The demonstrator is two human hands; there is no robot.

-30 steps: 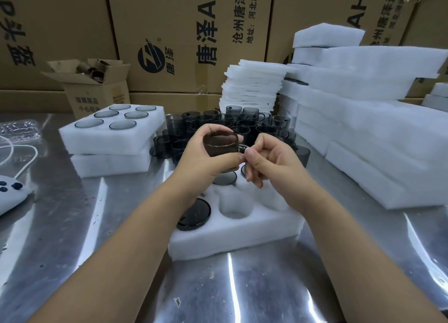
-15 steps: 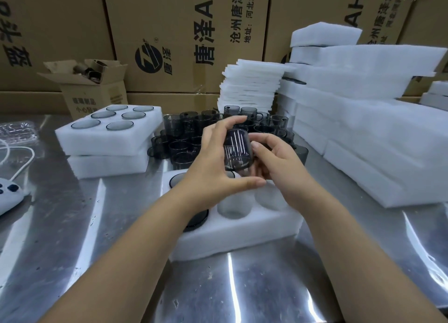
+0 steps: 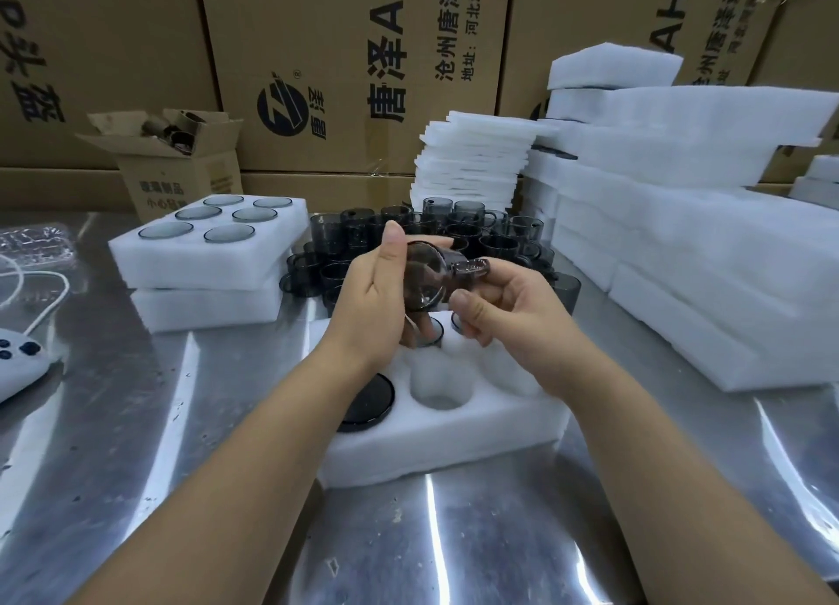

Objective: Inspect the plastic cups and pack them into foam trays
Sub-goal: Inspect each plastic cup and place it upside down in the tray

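Printed cartons (image 3: 318, 59) are stacked along the back. A steel table (image 3: 136, 423) is set before them. Foam slabs (image 3: 681, 264) are piled at the right. A foam tray (image 3: 454, 436) is placed nearest, a filled tray (image 3: 204, 264) at the left. Loose dark cups (image 3: 490, 236) are grouped between. One cup (image 3: 426, 282) is held tilted above the near tray, gripped round its body by the left hand (image 3: 372, 304) and at its handle by the right hand (image 3: 508, 309).
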